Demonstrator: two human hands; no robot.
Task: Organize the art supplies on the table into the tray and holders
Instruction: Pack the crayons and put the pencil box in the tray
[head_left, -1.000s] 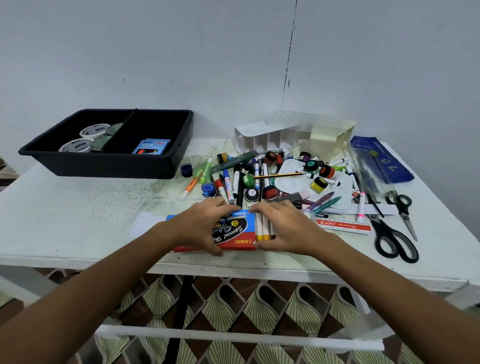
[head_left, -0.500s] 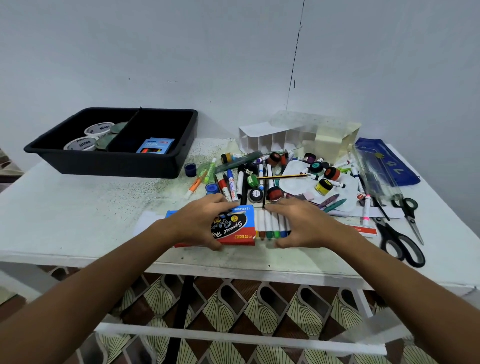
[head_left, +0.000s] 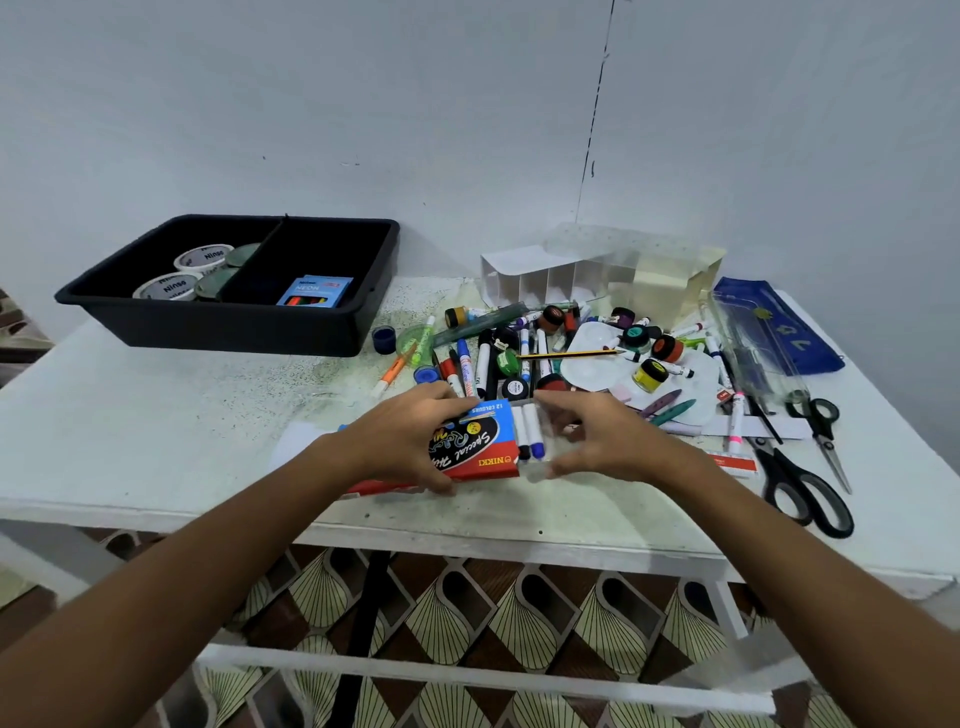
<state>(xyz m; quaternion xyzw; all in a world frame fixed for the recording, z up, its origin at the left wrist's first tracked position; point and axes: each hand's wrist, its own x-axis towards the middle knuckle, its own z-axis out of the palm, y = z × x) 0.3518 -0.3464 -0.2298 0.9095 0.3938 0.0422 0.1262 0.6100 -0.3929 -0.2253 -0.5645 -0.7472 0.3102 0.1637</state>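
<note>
**Both hands at the marker box on the white table**

Nearest the table's front edge, the person's left hand (head_left: 410, 436) gripped a flat red-and-blue cardboard marker box (head_left: 480, 447), thumb below and fingers curled over its far edge. The box lay on the white-painted table (head_left: 156, 447) with a few white-barrelled markers (head_left: 530, 436) sticking out of its open right end. The right hand (head_left: 597, 441) was cupped just beside that end, fingers and thumb curved around a clear, blurred piece; whether it actually gripped it I could not tell.

To the right lay two pairs of black-handled scissors (head_left: 800, 483). Beyond the hands sprawled a jumble of loose markers, small paint pots and a yellow pencil (head_left: 571, 355) lying across a white plastic palette (head_left: 597, 364).

Farther back stood a white divided holder (head_left: 540, 280), and to the left a black plastic two-compartment tray (head_left: 234, 327). White tape rolls (head_left: 171, 286) sat in its left compartment, a small blue box (head_left: 314, 291) in its right.
</note>
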